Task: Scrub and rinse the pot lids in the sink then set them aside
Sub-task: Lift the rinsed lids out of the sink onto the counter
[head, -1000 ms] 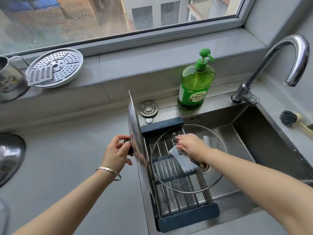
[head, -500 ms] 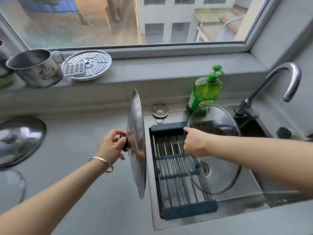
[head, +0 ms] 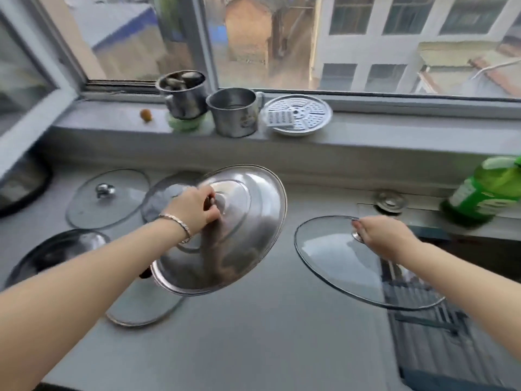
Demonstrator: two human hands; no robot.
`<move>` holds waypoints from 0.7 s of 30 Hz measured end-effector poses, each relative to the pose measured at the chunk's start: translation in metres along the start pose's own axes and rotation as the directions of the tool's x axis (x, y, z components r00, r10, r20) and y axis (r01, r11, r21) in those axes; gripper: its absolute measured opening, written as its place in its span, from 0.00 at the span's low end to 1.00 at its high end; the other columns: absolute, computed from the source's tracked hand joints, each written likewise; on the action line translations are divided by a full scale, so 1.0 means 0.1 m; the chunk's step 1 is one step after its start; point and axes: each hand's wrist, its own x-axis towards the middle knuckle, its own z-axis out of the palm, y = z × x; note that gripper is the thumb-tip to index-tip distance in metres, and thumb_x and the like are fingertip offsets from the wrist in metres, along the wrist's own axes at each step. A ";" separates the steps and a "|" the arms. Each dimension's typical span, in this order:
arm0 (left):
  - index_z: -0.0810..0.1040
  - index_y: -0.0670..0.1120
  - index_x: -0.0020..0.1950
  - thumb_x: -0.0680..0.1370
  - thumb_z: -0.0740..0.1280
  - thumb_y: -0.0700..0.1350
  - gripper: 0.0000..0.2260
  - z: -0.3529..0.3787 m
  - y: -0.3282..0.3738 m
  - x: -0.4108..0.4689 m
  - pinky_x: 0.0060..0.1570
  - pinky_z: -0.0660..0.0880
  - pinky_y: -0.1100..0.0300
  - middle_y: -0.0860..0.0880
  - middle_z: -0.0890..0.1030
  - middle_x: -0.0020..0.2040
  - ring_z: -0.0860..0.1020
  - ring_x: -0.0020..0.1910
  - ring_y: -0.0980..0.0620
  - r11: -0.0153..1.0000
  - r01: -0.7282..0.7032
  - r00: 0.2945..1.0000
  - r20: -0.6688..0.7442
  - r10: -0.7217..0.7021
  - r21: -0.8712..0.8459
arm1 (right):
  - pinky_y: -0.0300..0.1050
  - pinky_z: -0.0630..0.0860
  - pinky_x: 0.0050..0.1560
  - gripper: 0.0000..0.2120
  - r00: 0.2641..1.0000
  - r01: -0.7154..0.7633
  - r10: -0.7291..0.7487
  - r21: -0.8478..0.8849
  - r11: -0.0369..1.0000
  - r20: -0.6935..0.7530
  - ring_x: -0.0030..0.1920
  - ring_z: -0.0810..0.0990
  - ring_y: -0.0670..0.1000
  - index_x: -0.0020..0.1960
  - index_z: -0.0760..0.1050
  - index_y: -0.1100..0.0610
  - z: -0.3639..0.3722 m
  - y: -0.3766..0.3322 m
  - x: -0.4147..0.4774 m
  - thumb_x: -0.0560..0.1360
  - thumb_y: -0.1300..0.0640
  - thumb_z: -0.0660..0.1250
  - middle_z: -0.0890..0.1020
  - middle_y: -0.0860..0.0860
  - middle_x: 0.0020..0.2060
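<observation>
A steel pot (head: 183, 94), a steel mug (head: 232, 112) and a perforated steamer plate (head: 298, 114) line the far windowsill (head: 394, 131); a green soap bottle (head: 485, 190) stands far right.

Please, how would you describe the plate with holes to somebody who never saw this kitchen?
Look at the sill under the window. The plate lies there, just right of the right steel mug. It alone is flat, round and full of holes, with a small grater on it.
</observation>
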 end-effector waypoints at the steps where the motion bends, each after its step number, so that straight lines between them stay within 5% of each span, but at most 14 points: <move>1: 0.74 0.43 0.58 0.75 0.64 0.46 0.13 -0.08 -0.27 0.00 0.52 0.70 0.52 0.38 0.75 0.53 0.75 0.54 0.39 0.999 0.024 1.000 0.008 -0.024 0.041 | 0.48 0.69 0.51 0.14 1.000 -0.022 0.022 0.022 1.000 -0.009 0.55 0.76 0.59 0.43 0.67 0.53 0.02 -0.23 0.06 0.82 0.50 0.47 0.79 0.58 0.53; 5: 0.71 0.44 0.60 0.74 0.65 0.48 0.16 -0.28 -1.41 0.07 0.53 0.70 0.52 0.38 0.73 0.56 0.75 0.55 0.38 0.979 0.048 0.992 0.101 -0.069 0.197 | 0.47 0.71 0.50 0.14 0.992 -0.117 0.119 0.054 0.992 -0.030 0.55 0.76 0.58 0.49 0.72 0.57 0.08 -1.16 0.32 0.82 0.54 0.50 0.78 0.55 0.54; 10: 0.72 0.46 0.60 0.74 0.65 0.48 0.16 -0.29 -2.49 0.18 0.51 0.71 0.52 0.39 0.72 0.55 0.74 0.54 0.39 0.956 0.026 0.980 0.183 -0.083 0.293 | 0.43 0.66 0.43 0.15 0.984 -0.174 0.177 0.103 0.979 -0.026 0.53 0.76 0.55 0.45 0.70 0.55 0.12 -2.16 0.63 0.82 0.53 0.47 0.77 0.52 0.52; 21: 0.73 0.47 0.60 0.74 0.64 0.48 0.15 0.04 -3.15 0.54 0.44 0.69 0.55 0.42 0.71 0.55 0.73 0.53 0.42 0.974 -0.071 0.963 0.269 0.011 0.216 | 0.44 0.65 0.44 0.16 0.958 -0.275 0.287 0.259 0.926 -0.012 0.54 0.74 0.56 0.50 0.73 0.58 0.31 -3.08 0.92 0.82 0.53 0.48 0.78 0.53 0.53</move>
